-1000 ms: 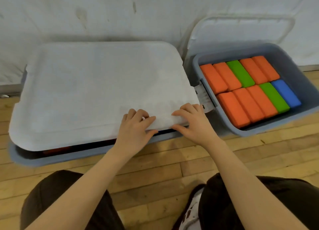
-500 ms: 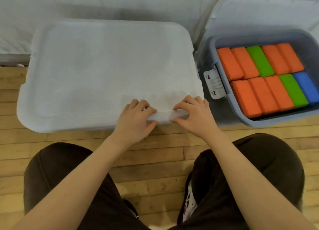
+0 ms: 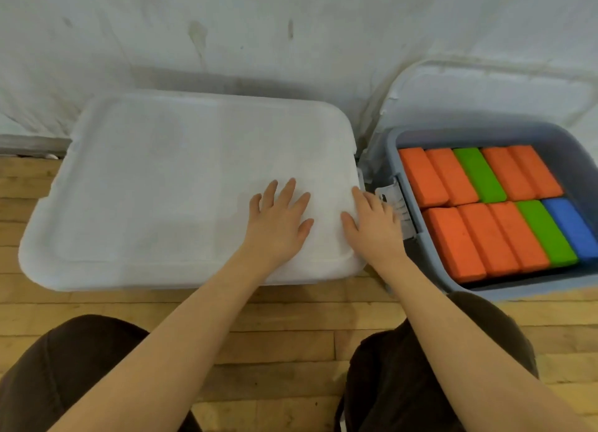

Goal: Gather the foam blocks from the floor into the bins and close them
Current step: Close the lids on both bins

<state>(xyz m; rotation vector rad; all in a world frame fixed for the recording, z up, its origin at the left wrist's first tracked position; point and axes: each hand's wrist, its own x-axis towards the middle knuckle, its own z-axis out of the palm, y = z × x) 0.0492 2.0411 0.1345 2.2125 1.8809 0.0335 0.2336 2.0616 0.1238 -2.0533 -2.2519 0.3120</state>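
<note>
Both hands lie flat, grip released, on the white lid [image 3: 161,185]: left hand [image 3: 278,224] beside right hand [image 3: 375,227]. The open bin [image 3: 485,290] holds ten foam blocks [image 3: 485,205]: seven orange, two green, one blue.

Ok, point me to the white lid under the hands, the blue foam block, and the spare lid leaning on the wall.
white lid [image 3: 155,185]: head view, flat top, left of the hands.
blue foam block [image 3: 572,227]: head view, middle of its top face.
spare lid [image 3: 485,101]: head view, middle of its panel above the open bin.
</note>
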